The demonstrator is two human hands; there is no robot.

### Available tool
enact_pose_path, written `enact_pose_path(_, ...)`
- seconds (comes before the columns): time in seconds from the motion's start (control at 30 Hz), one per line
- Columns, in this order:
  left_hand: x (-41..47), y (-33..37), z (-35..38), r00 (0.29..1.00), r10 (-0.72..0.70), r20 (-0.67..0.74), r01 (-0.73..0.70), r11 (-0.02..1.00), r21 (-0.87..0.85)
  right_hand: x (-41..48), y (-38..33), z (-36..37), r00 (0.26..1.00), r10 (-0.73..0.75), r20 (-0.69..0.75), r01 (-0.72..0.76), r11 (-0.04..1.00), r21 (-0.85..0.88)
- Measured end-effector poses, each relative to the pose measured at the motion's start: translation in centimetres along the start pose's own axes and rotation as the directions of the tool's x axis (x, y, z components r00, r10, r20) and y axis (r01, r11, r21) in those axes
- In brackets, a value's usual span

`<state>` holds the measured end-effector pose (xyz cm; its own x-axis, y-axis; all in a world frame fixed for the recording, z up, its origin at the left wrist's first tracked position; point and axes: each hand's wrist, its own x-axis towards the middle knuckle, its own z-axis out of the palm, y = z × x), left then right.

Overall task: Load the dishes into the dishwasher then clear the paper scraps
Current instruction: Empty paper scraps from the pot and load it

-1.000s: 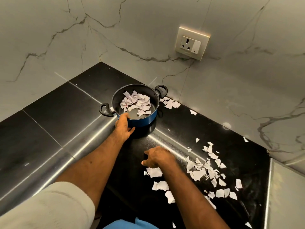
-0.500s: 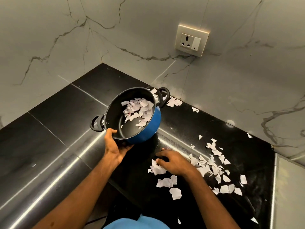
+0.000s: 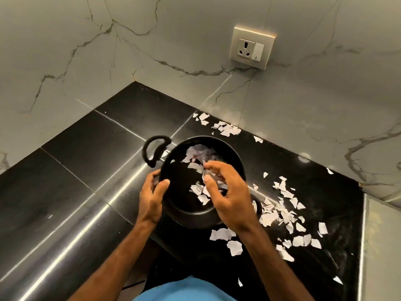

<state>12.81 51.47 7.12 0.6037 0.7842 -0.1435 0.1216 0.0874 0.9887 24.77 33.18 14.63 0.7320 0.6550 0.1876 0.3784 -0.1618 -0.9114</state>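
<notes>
Your left hand [image 3: 152,198] grips the pot [image 3: 184,206] by its rim; your right hand [image 3: 232,196] curls above the paper scraps [image 3: 196,154] inside, grasp impossible to tell; loose scraps [image 3: 282,213] litter the countertop [image 3: 86,170].

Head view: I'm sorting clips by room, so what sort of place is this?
Probably a kitchen corner: a glossy black counter, marble-look wall tiles with a power socket, and a two-handled cooking pot.

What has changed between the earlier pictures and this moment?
The left hand took hold of the pot by its rim, lifted it off the counter and brought it nearer to the person. The right hand rose from the counter to the pot's mouth. Most paper scraps on the counter lie as before.
</notes>
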Motion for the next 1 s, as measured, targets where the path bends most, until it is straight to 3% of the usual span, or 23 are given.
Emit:
enact_pose_path(0.13,-0.2,2.3,1.6,0.975,0.108,0.193,-0.129,0.987,0.100,1.8,3.9,0.8,0.984,0.178,-0.010,-0.173,0.937,-0.302)
enact_pose_path(0.2,-0.1,2.9,2.3,0.967,0.106,0.232,-0.136,0.983,0.121,2.1,5.0,0.5,0.979,0.202,0.017,-0.182,0.911,-0.370)
enact_pose_path(0.33,0.0,3.4,3.2,0.973,0.094,0.210,-0.125,0.982,0.139,1.0,5.1,-0.1,0.942,0.027,0.334,0.065,0.964,-0.259)
enact_pose_path(0.37,0.1,3.3,3.2,0.977,0.087,0.194,-0.114,0.984,0.134,0.6,5.0,-0.3,0.934,-0.020,0.356,0.105,0.970,-0.221)
enact_pose_path(0.43,0.5,3.4,3.2,0.981,0.061,0.184,-0.085,0.988,0.129,0.1,5.3,-0.6,0.970,-0.068,0.231,0.114,0.974,-0.195)
enact_pose_path(0.5,0.7,3.6,3.2,0.979,0.039,0.199,-0.065,0.990,0.127,0.4,5.9,-1.0,0.999,-0.003,0.052,0.015,0.973,-0.232)
enact_pose_path(0.57,0.8,3.8,3.2,0.975,0.035,0.220,-0.067,0.988,0.138,1.0,6.3,-1.4,0.996,0.088,0.019,-0.079,0.955,-0.286)
enact_pose_path(0.63,0.7,4.1,3.5,0.968,0.052,0.245,-0.091,0.984,0.152,1.2,6.7,-1.0,0.983,0.124,0.139,-0.075,0.948,-0.310)
enact_pose_path(0.83,0.8,4.5,4.0,0.967,0.061,0.249,-0.111,0.975,0.193,-0.4,5.9,0.8,0.829,-0.003,0.559,0.272,0.876,-0.399)
enact_pose_path(0.9,0.9,4.6,4.0,0.969,0.056,0.241,-0.107,0.973,0.203,-0.7,6.2,0.7,0.857,-0.010,0.515,0.315,0.801,-0.510)
enact_pose_path(1.0,0.8,5.1,3.9,0.966,0.073,0.246,-0.131,0.965,0.227,-0.4,7.4,0.1,0.987,0.024,0.159,0.091,0.727,-0.680)
